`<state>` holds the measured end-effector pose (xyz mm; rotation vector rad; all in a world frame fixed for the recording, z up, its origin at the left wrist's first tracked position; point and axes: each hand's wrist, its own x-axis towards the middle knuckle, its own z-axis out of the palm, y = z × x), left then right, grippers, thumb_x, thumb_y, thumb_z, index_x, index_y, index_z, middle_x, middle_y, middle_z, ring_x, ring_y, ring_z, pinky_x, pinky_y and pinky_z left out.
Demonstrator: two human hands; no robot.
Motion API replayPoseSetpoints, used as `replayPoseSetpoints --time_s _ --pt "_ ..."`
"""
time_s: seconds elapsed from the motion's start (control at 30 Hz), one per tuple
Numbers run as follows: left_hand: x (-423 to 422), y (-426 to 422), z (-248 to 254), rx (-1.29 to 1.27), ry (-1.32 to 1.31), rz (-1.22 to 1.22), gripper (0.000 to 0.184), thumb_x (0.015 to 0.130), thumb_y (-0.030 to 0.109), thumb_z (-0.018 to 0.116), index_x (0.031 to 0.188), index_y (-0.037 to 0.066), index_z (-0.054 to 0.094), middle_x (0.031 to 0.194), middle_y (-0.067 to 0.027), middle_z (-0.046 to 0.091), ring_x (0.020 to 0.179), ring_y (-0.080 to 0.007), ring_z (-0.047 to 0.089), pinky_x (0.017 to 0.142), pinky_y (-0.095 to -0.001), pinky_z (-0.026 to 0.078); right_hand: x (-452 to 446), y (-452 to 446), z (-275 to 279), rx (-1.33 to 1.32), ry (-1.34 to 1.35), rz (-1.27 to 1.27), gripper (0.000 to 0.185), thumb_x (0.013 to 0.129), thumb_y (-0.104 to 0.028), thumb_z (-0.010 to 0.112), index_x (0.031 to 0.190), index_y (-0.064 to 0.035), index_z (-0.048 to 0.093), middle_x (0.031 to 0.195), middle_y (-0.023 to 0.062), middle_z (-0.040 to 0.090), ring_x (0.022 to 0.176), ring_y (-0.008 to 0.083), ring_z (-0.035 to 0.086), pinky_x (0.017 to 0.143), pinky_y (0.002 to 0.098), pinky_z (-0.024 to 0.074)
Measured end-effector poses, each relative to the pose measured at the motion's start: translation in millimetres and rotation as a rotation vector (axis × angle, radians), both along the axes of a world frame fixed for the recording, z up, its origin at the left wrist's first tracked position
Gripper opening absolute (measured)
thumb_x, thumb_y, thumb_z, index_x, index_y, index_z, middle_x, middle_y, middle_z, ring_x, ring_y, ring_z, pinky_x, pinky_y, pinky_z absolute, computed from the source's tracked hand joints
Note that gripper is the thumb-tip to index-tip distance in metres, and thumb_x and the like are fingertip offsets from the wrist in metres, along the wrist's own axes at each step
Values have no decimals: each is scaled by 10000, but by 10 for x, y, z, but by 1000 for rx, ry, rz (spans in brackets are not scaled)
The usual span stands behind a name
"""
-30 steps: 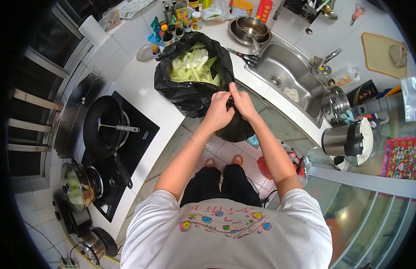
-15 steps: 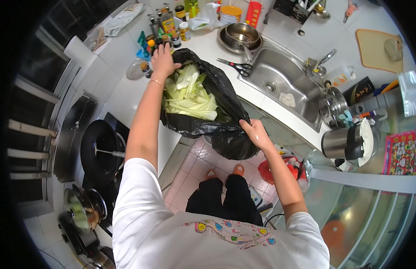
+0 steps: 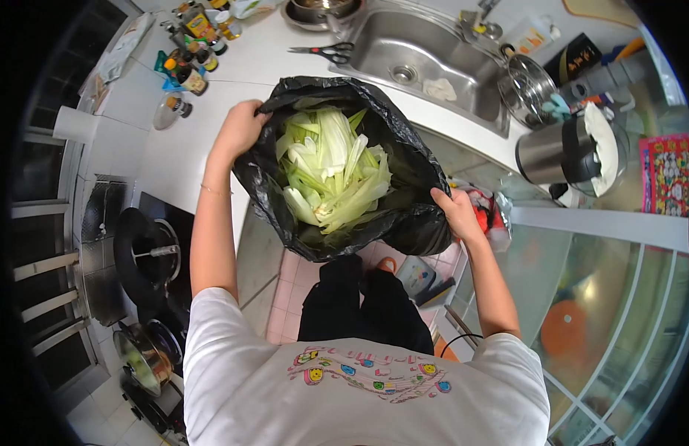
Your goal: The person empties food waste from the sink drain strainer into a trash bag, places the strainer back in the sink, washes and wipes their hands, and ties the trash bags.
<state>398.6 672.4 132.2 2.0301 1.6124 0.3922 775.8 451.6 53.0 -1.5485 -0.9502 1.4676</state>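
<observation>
A black plastic garbage bag [image 3: 266, 178] hangs with its mouth wide apart between my two hands, in front of the counter edge. Pale green corn husks [image 3: 333, 160] lie heaped inside it. My left hand [image 3: 239, 132] grips the bag's rim at the upper left, fingers closed on the plastic. On the opposite side, my right hand [image 3: 459, 214] pinches the rim between thumb and fingers. The bottom of the bag and whatever lies under the husks are hidden.
Behind the bag are a white counter [image 3: 244, 63], red-and-black scissors [image 3: 326, 52] and a steel sink [image 3: 426, 56]. Several sauce bottles [image 3: 192, 74] stand at the back left. A black wok [image 3: 147, 256] sits on the stove at left, and a steel kettle-like pot [image 3: 552, 152] at right.
My left hand has gone from spread open over the bag's far edge to gripping its rim. The bag has come off the counter edge toward me and its mouth is wider.
</observation>
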Motion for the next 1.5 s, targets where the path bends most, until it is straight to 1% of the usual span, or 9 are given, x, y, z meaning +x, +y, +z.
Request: replayPoseSetpoints --time_s 0.27,0.57,0.7,0.8,0.93,1.0,1.07,1.17,1.5 --pt "844 -1294 -2231 -70 -41 -29 234 803 56 572 1026 -10 601 938 -274 614 926 -450 574 791 -487 467 506 -687 -1508 -74 145 -190 282 962 -259 537 932 2 639 832 -37 599 741 60 517 675 238 425" --pt "1047 -1738 -5092 -299 -302 111 219 872 82 542 1075 17 590 993 -259 626 967 -435 577 807 -435 466 824 -802 -3474 -204 155 -411 281 950 -240 532 951 23 631 826 -3 581 738 93 506 684 263 421" --pt "1083 -1689 -5861 -457 -244 -36 222 925 101 535 1117 2 587 1011 -172 657 943 -264 609 849 -337 448 764 -918 -4262 -154 111 -531 300 950 -233 523 992 46 625 889 41 607 780 121 538 723 270 437" --pt "1155 -1535 -6635 -458 -451 -10 230 901 138 551 1089 7 573 1007 -248 630 979 -416 578 827 -403 457 790 -947 -4783 -121 166 -624 297 945 -223 531 1023 50 618 931 68 623 799 147 566 747 277 454" --pt "1499 -1315 -6904 -464 -437 -51 278 919 201 541 1079 -26 565 1054 -271 609 1017 -415 567 854 -413 442 857 -766 -5265 -81 259 -703 285 924 -190 571 1006 81 610 921 129 676 756 219 654 725 323 524" --pt "1586 -1092 -7320 -259 -355 30 334 922 233 529 1080 -59 567 1058 -290 605 1016 -435 561 861 -438 436 882 -686 -5392 -68 253 -696 272 917 -190 589 988 71 618 921 125 680 759 216 658 720 329 529" --pt "1627 -901 -7309 -350 -421 228 353 919 248 527 1052 -74 584 1031 -303 609 989 -461 563 848 -457 438 908 -639 -5435 -33 346 -754 274 902 -214 628 940 57 632 867 117 678 705 198 649 679 309 528" --pt "1696 -727 -7449 -245 -192 75 377 918 275 521 1017 -81 599 999 -314 614 973 -468 571 835 -471 441 956 -715 -5499 34 401 -757 302 907 -237 628 963 60 628 886 126 680 732 208 658 705 325 542" --pt "1785 -565 -7714 -530 -593 102 492 960 357 475 1095 -107 562 1081 -275 614 987 -380 604 809 -449 466 820 -997 -4142 397 275 -882 184 915 -168 589 1017 -19 627 967 88 679 858 205 666 805 343 536"
